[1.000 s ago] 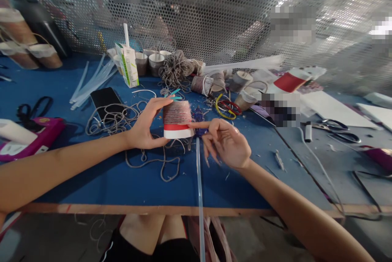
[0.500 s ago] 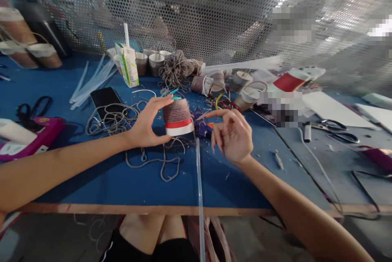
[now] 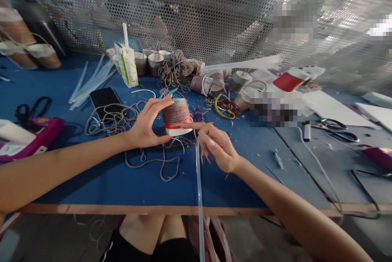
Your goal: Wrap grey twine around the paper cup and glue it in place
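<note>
A paper cup (image 3: 176,110), wound with grey-brown cord above a red band and a white rim, tilts slightly over the table. My left hand (image 3: 146,125) grips it between fingers on top and thumb at the lower rim. Turquoise strips lie at its top, under the fingertips. My right hand (image 3: 219,145) points its index finger across the red band, touching or nearly touching it; the other fingers are loosely bent and hold nothing. Behind that hand a dark blue glue gun (image 3: 197,113) is partly hidden. A long translucent glue stick (image 3: 199,188) runs from it past the table edge.
Loose grey cord (image 3: 165,168) trails left of centre beside a black phone (image 3: 105,100). A drink carton (image 3: 128,66), cord-wrapped cups and a cord bundle (image 3: 176,70) stand at the back. Scissors (image 3: 339,129) lie right; a magenta device (image 3: 39,133) sits left.
My right hand has moved left and slightly down, bringing its index finger across the red band of the cup. My left hand keeps the cup in about the same place.
</note>
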